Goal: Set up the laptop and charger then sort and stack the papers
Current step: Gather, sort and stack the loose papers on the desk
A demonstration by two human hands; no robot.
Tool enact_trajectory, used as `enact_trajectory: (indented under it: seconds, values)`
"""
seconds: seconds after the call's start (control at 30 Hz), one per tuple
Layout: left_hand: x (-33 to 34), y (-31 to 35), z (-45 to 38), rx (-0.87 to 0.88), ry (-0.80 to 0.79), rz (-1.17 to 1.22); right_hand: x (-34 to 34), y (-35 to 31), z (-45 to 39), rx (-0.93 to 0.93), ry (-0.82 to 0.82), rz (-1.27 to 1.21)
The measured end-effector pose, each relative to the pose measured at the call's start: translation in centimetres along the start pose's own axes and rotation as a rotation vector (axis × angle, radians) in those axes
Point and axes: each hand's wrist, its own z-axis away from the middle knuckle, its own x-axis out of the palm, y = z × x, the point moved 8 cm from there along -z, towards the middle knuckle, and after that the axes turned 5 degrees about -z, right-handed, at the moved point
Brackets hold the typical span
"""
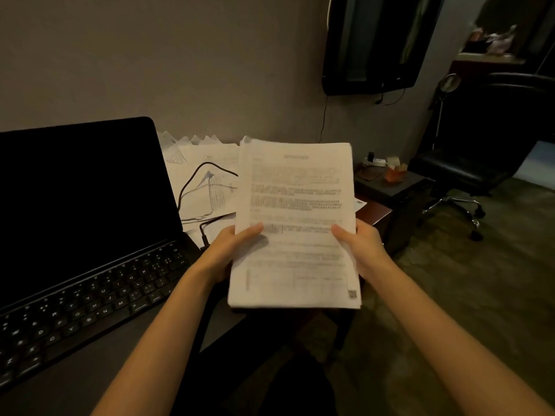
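Dim light falls on a dark desk [69,370] set against a grey wall, with an open laptop [87,211] at the left, its screen black. A black charger cable [192,181] loops over loose papers [207,175] spread on the far part of the desk, just right of the screen.

Both hands hold a stack of papers [295,223] up off the desk, right of the laptop. The left hand [231,247] grips the stack's left edge, thumb on the printed face; the right hand [363,247] grips the right edge the same way. The fingers behind the sheets are hidden. Each hand sits about midway along the stack's long axis, which runs near to far, tilted slightly, so the load looks balanced.

The loose papers lie beyond and left of the stack, nearer the left hand. Putting the stack down likely means moving it forward and left, minding the cable and the desk's right edge [375,211], which lies under the stack. Open floor and an office chair [468,163] lie to the right.
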Motion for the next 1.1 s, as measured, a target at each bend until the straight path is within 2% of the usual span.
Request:
enact_trajectory:
  seconds: [0.07, 0.13, 0.27, 0.33, 0.47, 0.57, 0.73, 0.87, 1.0, 1.1]
  values:
    - [-0.1, -0.3, 0.0, 0.027, 0.000, -0.127, 0.5, -1.2, -0.5, -0.092, 0.059, 0.073]
    - [-0.9, 0.3, 0.1, 0.126, 0.120, -0.173, 1.3, -2.6, -1.0, -0.182, 0.047, 0.165]
    - [-4.1, 2.6, 1.6, 0.298, 0.660, -0.252, 0.8, -3.8, -2.8, -0.321, 0.127, 0.479]
    - [-5.0, 2.9, 2.4, 0.326, 0.821, -0.183, 0.9, -2.6, -3.7, -0.341, 0.055, 0.729]
    - [-6.1, 2.9, 3.1, 0.317, 0.945, -0.127, 2.7, 0.6, -4.6, -0.315, -0.201, 1.216]
    - [-6.4, 2.9, 3.4, 0.239, 0.992, -0.287, 3.5, 0.2, -5.2, -0.347, -0.183, 1.343]
    - [-7.1, 1.3, 2.5, 0.051, 0.944, -0.304, 4.5, 0.1, -6.2, -0.325, -0.177, 1.435]
    - [-7.0, 0.8, 1.9, 0.019, 0.857, -0.283, 3.8, -0.7, -6.3, -0.423, -0.091, 1.634]
    - [-7.4, -0.3, 0.5, -0.057, 0.605, -0.143, 1.9, -2.2, -6.1, -0.447, 0.039, 1.471]
    - [-7.0, -0.9, 0.1, -0.169, 0.413, -0.067, 1.5, -4.3, -4.3, -0.565, 0.138, 1.368]
